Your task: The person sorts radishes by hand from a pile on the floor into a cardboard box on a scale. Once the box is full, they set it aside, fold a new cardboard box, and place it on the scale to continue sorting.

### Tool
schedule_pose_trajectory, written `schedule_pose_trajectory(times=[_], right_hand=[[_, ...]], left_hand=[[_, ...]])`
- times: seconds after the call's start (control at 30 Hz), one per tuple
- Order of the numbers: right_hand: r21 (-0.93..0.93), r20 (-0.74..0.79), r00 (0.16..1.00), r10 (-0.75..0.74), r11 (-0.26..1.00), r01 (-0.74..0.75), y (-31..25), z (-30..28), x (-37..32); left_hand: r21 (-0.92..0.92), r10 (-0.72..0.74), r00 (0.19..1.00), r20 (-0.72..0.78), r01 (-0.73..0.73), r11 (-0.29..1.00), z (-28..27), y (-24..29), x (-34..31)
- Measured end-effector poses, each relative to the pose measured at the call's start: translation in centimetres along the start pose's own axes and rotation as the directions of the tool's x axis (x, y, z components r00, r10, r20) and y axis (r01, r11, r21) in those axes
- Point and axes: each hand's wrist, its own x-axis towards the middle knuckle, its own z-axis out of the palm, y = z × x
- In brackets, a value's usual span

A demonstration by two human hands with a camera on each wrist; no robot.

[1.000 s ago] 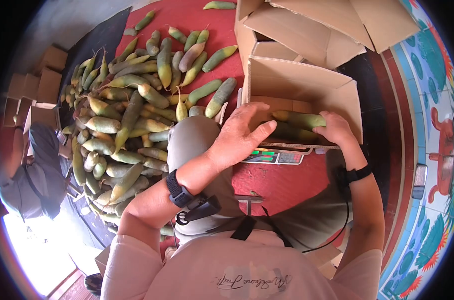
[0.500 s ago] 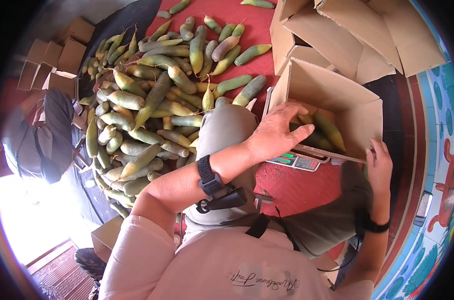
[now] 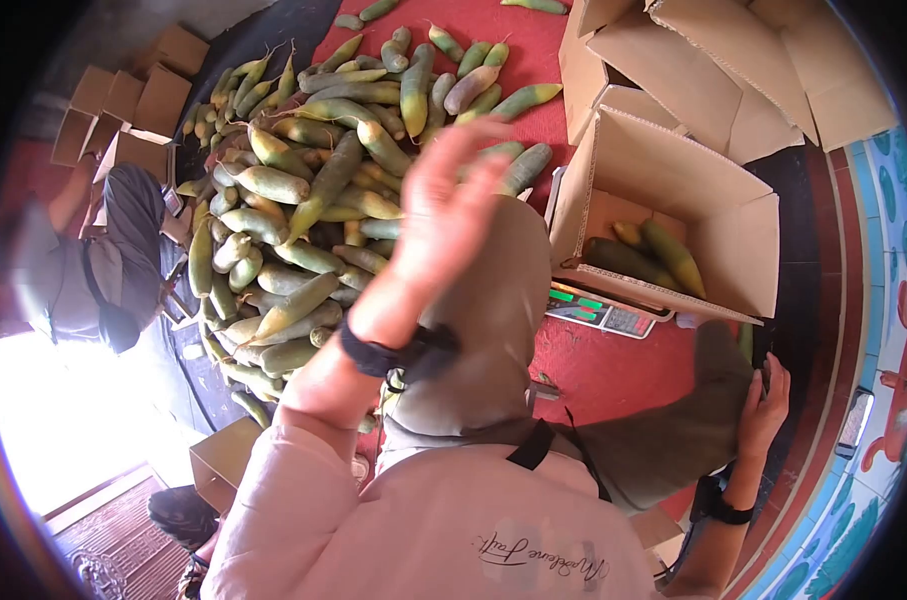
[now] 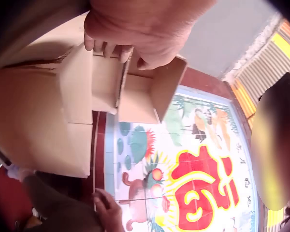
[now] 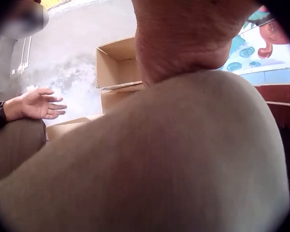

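Note:
My left hand (image 3: 443, 205), blurred, is raised over the near edge of the pile of green radishes (image 3: 273, 183), with its fingers spread and nothing in them. In the right wrist view that left hand (image 5: 38, 104) shows an open palm. My right hand (image 3: 763, 410) rests at the right knee, fingers fairly straight; the right wrist view has the hand (image 5: 183, 43) against the trouser leg (image 5: 150, 154). Between the two hands stands an open cardboard box (image 3: 708, 190), with a few green radishes (image 3: 673, 255) at its bottom. Under it is a scale (image 3: 603, 315) with a lit green display.
More open cardboard boxes (image 3: 703, 60) stand behind the box on the scale. Painted tiles (image 4: 193, 179) cover the wall at the right. Another person (image 3: 93, 260) sits at the left, near stacked boxes (image 3: 123, 100). Red matting (image 3: 593, 370) lies underfoot.
My right hand let go of a radish inside the box, then drew back to the knee. The left hand left the box's edge and moved left over the pile. The head view shifted.

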Motion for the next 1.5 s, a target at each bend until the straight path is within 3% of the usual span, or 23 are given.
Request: schedule_pose_trajectory(times=[0.1, 0.13, 0.17, 0.23, 0.3, 0.37, 0.43, 0.47, 0.53, 0.57, 0.63, 0.7, 0.8, 0.87, 0.9, 0.93, 1.03, 1.1, 1.17, 1.3, 1.4, 1.5], right_hand=[[-0.014, -0.024, 0.999, -0.021, 1.0, 0.021, -0.3, -0.1, 0.3], [-0.035, -0.031, 0.998, -0.046, 0.998, 0.045, -0.5, -0.1, 0.4], [-0.031, -0.033, 0.999, -0.043, 0.999, 0.042, -0.5, -0.1, 0.5], [-0.029, -0.036, 0.998, -0.051, 0.998, 0.05, -0.6, -0.1, 0.5], [-0.017, -0.039, 0.998, -0.041, 0.999, 0.041, -0.8, 0.0, 0.5], [-0.008, -0.041, 0.999, -0.03, 1.0, 0.03, -0.8, 0.0, 0.2], [-0.012, -0.03, 0.999, -0.045, 0.999, 0.045, -0.5, 0.1, 0.2], [-0.013, -0.033, 0.998, -0.044, 0.999, 0.043, -0.5, 0.1, 0.3], [-0.028, -0.032, 0.998, -0.049, 0.998, 0.048, -0.6, 0.1, 0.4], [-0.027, -0.035, 0.998, -0.05, 0.998, 0.049, -0.7, 0.2, 0.5], [-0.022, -0.046, 0.997, -0.066, 0.998, 0.066, -1.0, 0.3, 0.6], [-0.014, -0.051, 0.997, -0.064, 0.998, 0.063, -1.2, 0.2, 0.6], [-0.008, -0.049, 0.996, -0.068, 0.998, 0.068, -1.2, 0.2, 0.4], [-0.007, -0.049, 0.996, -0.074, 0.997, 0.074, -1.2, 0.1, 0.6], [0.005, -0.046, 0.995, -0.087, 0.996, 0.087, -1.2, 0.0, 0.7], [0.018, -0.044, 0.994, -0.1, 0.995, 0.101, -1.3, 0.0, 0.8], [0.084, -0.071, 0.988, -0.134, 0.987, 0.14, -3.7, -1.0, 1.3], [0.14, -0.082, 0.99, -0.118, 0.982, 0.129, -6.3, -2.0, 1.7], [0.195, -0.091, 0.991, -0.095, 0.974, 0.112, -9.0, -3.4, 1.8], [0.384, -0.136, 0.934, -0.329, 0.852, 0.356, -13.2, -4.8, 1.6], [0.333, -0.007, 0.874, -0.486, 0.823, 0.46, -14.4, -4.4, 1.3], [0.447, 0.05, 0.927, -0.371, 0.838, 0.312, -13.1, -2.0, -0.1]], left_hand=[[0.131, -0.268, 0.937, -0.225, 0.302, 0.944, -6.9, -3.7, -0.4], [0.429, -0.202, 0.958, -0.204, 0.273, 0.861, -10.4, -6.8, -1.1], [0.686, -0.146, 0.976, -0.164, 0.219, 0.694, -14.1, -10.4, -2.1], [0.903, -0.249, 0.95, -0.19, 0.269, 0.334, -20.7, -17.5, -6.3], [0.916, -0.438, 0.816, -0.378, 0.398, -0.05, -23.5, -19.0, -10.6], [0.83, -0.51, 0.658, -0.554, 0.484, -0.277, -24.4, -18.0, -13.1], [0.776, -0.591, 0.514, -0.621, 0.506, -0.376, -26.7, -19.1, -14.9], [0.778, -0.591, 0.516, -0.62, 0.506, -0.374, -26.9, -19.2, -15.2], [0.872, -0.722, 0.489, -0.489, 0.31, -0.38, -24.3, -15.1, -14.0], [0.871, -0.721, 0.49, -0.49, 0.312, -0.38, -24.7, -15.6, -14.4], [0.899, -0.712, 0.551, -0.434, 0.22, -0.378, -25.8, -17.5, -15.2], [0.905, -0.711, 0.56, -0.426, 0.277, -0.323, -25.7, -17.7, -14.8], [0.923, -0.684, 0.667, -0.294, 0.385, -0.021, -23.1, -14.6, -12.9], [0.94, -0.483, 0.858, -0.177, 0.293, 0.175, -20.5, -11.2, -11.3], [0.952, -0.359, 0.923, -0.135, 0.221, 0.211, -18.7, -9.1, -10.1], [0.961, -0.226, 0.97, -0.091, 0.145, 0.236, -16.9, -6.8, -8.9], [0.94, 0.012, 0.999, 0.038, -0.04, 0.338, -11.5, 0.6, -5.5], [0.911, 0.177, 0.966, 0.187, -0.238, 0.337, -8.0, 5.0, -4.2], [0.867, 0.243, 0.909, 0.337, -0.401, 0.296, -4.6, 8.0, -4.0], [0.642, 0.321, 0.727, 0.607, -0.687, 0.341, 1.6, 9.4, -5.5], [0.475, 0.396, 0.599, 0.696, -0.798, 0.371, 5.6, 8.8, -6.4], [0.415, 0.399, 0.541, 0.74, -0.834, 0.362, 7.7, 8.0, -6.9]])
